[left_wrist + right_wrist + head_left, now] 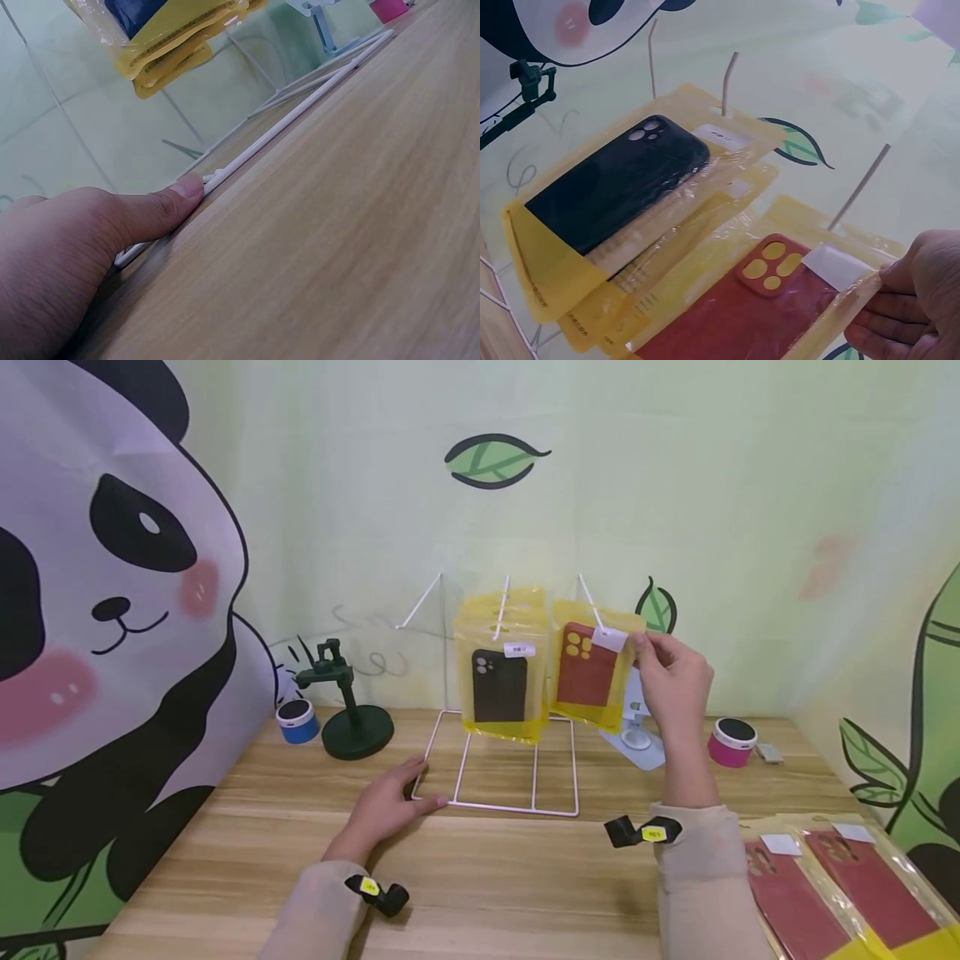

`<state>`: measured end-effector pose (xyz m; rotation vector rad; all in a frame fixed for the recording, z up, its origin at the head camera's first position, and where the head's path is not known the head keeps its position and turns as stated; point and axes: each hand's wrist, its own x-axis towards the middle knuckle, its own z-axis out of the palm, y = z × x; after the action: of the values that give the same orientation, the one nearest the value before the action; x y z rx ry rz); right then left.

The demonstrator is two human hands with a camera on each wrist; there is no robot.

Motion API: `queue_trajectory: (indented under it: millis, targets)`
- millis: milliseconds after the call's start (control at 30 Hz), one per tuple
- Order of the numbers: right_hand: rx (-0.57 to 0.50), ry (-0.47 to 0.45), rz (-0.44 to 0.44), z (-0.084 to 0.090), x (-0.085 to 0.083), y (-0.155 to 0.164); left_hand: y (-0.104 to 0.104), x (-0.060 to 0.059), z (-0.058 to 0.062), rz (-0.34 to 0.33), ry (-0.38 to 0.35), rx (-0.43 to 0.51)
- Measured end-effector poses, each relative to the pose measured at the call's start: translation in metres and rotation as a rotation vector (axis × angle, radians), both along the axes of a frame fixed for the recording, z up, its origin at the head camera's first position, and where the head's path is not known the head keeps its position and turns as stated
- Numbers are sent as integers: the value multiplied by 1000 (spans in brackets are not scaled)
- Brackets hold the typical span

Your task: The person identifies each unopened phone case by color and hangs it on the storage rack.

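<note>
My right hand [677, 681] pinches the upper right edge of a yellow bag with a red phone case [587, 668] in it. This bag hangs on the right prong [860, 186] of a white wire rack [517, 811]. Beside it, on the middle prong, hang several yellow bags; the front one holds a black phone case [498, 685]. My left hand [390, 802] rests at the rack's front left corner, its thumb on the front wire and its fingers by the side wire. In the left wrist view the thumb [176, 201] presses the wire; the other fingers are mostly hidden.
Two more bagged red phone cases [873, 881] lie at the table's front right. A dark green stand [356, 731] and a blue speaker [297, 722] stand at the left. A pink speaker [732, 743] and a light blue stand [637, 739] are behind my right arm.
</note>
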<state>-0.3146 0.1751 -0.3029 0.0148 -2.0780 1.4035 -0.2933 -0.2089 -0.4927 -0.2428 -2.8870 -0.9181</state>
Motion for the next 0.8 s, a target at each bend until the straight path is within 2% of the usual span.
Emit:
queue_trajectory:
  millis: [167, 300, 433, 633, 700, 800]
  targets:
    - [10, 34, 11, 2, 4, 6, 1, 0, 1, 3, 1, 2]
    - [73, 5, 51, 4, 11, 11, -2, -1, -1, 3, -6, 5]
    - [217, -67, 124, 4, 28, 32, 2, -2, -6, 0, -6, 18]
    - [475, -139, 224, -2, 54, 84, -2, -4, -3, -22, 14, 6]
    - [578, -175, 284, -8, 62, 105, -3, -5, -4, -25, 12, 3]
    - [725, -259, 401, -25, 70, 143, -2, -5, -7, -36, 5, 11]
